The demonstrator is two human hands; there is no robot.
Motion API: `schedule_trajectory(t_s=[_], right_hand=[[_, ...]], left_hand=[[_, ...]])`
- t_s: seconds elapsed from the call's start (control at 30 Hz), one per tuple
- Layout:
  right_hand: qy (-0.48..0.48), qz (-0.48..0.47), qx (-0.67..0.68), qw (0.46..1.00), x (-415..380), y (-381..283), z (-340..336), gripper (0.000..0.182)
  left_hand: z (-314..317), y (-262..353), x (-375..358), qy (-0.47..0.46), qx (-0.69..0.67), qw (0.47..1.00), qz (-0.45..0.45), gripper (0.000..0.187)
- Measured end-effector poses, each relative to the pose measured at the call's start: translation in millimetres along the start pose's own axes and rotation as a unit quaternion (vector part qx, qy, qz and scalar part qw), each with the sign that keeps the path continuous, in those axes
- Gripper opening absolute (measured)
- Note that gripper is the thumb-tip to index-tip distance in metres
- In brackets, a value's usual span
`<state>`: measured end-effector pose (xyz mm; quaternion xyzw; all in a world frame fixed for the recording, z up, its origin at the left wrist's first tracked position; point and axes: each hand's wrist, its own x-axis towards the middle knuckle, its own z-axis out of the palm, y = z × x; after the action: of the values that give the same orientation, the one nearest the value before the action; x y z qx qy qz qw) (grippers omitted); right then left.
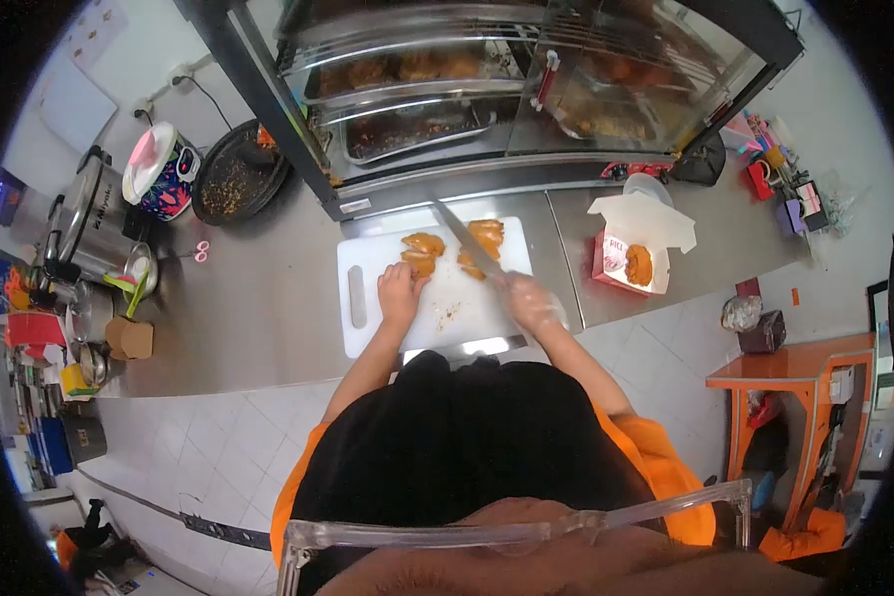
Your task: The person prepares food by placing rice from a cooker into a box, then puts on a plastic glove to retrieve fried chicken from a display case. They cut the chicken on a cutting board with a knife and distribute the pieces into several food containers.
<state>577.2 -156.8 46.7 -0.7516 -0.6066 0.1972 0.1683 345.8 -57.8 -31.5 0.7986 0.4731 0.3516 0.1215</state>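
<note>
A white cutting board (356,333) with a handle slot lies on the steel counter in front of me. On it are cut pieces of golden-brown fried chicken in two groups, left chicken (423,244) and right chicken (488,236). My left hand (400,296) has its fingers curled against the near end of the left pieces. In my right hand (532,303), which seems to wear a clear plastic glove, is a large kitchen knife (463,236). Its blade points away and to the left, just beside the right group. Dark crumbs dot the board's near part.
Behind the board stands a glass display warmer (447,174) with trays of food. An open takeaway box (621,270) holding fried chicken sits right. Leftward are a black round pan (240,184), pink scissors (202,251), a rice cooker (162,179) and a steel pot (99,223).
</note>
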Motion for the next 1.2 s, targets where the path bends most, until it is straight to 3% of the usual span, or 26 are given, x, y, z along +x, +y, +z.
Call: schedule_trajectory(t_s=[0.1, 0.17, 0.2, 0.23, 0.27, 0.33, 0.4, 0.43, 0.47, 0.5, 0.53, 0.6, 0.63, 0.73, 0.8, 0.87, 0.97, 1.07, 1.17, 1.2], right_hand=[[-0.007, 0.036, 0.041, 0.998, -16, 40, -1, 0.05], [-0.103, 0.173, -0.075, 0.977, -13, 56, 3, 0.043], [-0.057, 0.139, -0.044, 0.988, -15, 63, 3, 0.06], [-0.07, 0.108, -0.067, 0.989, -14, 52, -12, 0.054], [-0.017, 0.067, -0.131, 0.989, -4, 82, 12, 0.045], [0.006, 0.002, -0.188, 0.982, 19, 51, -20, 0.04], [0.226, -0.104, -0.116, 0.962, 51, -22, -72, 0.037], [0.232, -0.149, -0.06, 0.959, 67, -69, -117, 0.035], [0.382, -0.317, -0.035, 0.868, 91, -98, -143, 0.03], [0.351, -0.319, -0.04, 0.879, 99, -142, -183, 0.028], [0.404, -0.392, -0.017, 0.826, 124, -172, -204, 0.024], [0.38, -0.424, -0.069, 0.819, 182, -221, -235, 0.028], [0.198, -0.279, -0.162, 0.926, 211, -248, -248, 0.038], [0.1, -0.287, -0.089, 0.949, 336, -288, -230, 0.052], [0.078, -0.306, -0.226, 0.921, 305, -320, -243, 0.057], [0.094, -0.312, -0.269, 0.906, 289, -348, -252, 0.06], [0.161, -0.296, -0.196, 0.921, 288, -363, -254, 0.063], [0.211, -0.254, -0.13, 0.935, 292, -346, -249, 0.067], [0.257, -0.235, -0.154, 0.925, 330, -314, -243, 0.06], [0.238, -0.259, -0.106, 0.93, 338, -300, -242, 0.057]], left_hand=[[-11, 2, -9, 0.01, -0.001, 1.0, 0.019, 0.031], [-26, 9, -18, 0.019, -0.004, 1.0, 0.015, 0.032], [-34, 11, -23, 0.026, -0.01, 1.0, 0.007, 0.032], [-43, 11, -30, 0.03, -0.017, 0.999, -0.013, 0.031], [-52, 11, -37, 0.034, -0.023, 0.999, -0.034, 0.031], [-75, 17, -48, 0.109, -0.027, 0.993, -0.027, 0.026], [-97, 17, -59, 0.125, -0.015, 0.991, -0.044, 0.02], [-104, 14, -64, 0.134, -0.006, 0.989, -0.055, 0.017], [-111, 12, -70, 0.14, 0.003, 0.988, -0.068, 0.014], [-118, 10, -75, 0.147, 0.013, 0.986, -0.081, 0.011], [-125, 9, -78, 0.149, 0.016, 0.985, -0.091, 0.009], [-139, 5, -82, 0.154, 0.024, 0.982, -0.11, 0.008], [-145, 5, -85, 0.173, 0.021, 0.976, -0.128, 0.011], [-153, 4, -99, 0.224, 0.022, 0.959, -0.172, 0.018], [-155, -2, -116, 0.248, 0.035, 0.949, -0.19, 0.021], [-161, -4, -132, 0.256, 0.043, 0.942, -0.21, 0.021], [-171, -8, -148, 0.264, 0.047, 0.931, -0.246, 0.021], [-178, -9, -164, 0.26, 0.066, 0.925, -0.27, 0.02], [-181, -13, -165, 0.259, 0.076, 0.922, -0.276, 0.02], [-182, -15, -162, 0.261, 0.077, 0.922, -0.275, 0.02]])
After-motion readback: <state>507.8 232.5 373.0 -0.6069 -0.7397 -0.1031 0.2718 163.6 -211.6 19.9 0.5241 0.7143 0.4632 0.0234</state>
